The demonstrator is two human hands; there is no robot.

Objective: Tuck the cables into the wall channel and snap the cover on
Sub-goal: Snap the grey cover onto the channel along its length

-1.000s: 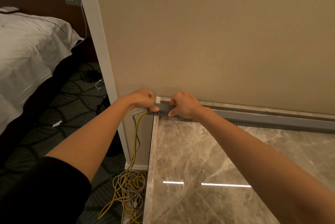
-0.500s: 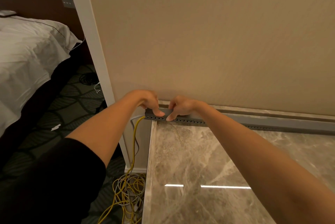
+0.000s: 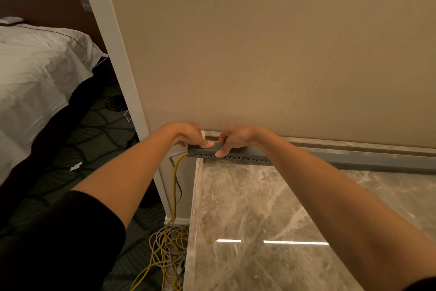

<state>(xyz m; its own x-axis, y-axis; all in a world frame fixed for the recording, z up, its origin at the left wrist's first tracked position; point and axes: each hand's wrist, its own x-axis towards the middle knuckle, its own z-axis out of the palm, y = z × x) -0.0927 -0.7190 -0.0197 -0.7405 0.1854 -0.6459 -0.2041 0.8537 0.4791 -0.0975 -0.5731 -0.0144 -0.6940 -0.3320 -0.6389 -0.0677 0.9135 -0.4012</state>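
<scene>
A grey perforated cable channel (image 3: 245,157) runs along the foot of the beige wall on a marble ledge. Its grey cover (image 3: 368,159) lies on top along the run to the right. My left hand (image 3: 188,135) grips the channel's left end with the thumb pressed on the cover. My right hand (image 3: 232,139) pinches the cover just beside it, thumb on the perforated front. A yellow cable (image 3: 175,187) and a grey cable (image 3: 173,155) leave the channel's left end and hang down to a loose tangle (image 3: 168,246) on the floor.
A marble ledge (image 3: 247,220) fills the lower right. White door trim (image 3: 118,54) stands at the wall corner. A bed with white linen (image 3: 35,73) is at the left over patterned carpet (image 3: 94,135), with a dark cable coil (image 3: 115,102).
Both hands have stayed at the channel's left end. The right hand's fingers shifted from covering the channel to a pinch with the thumb on the front; the view tilted slightly.
</scene>
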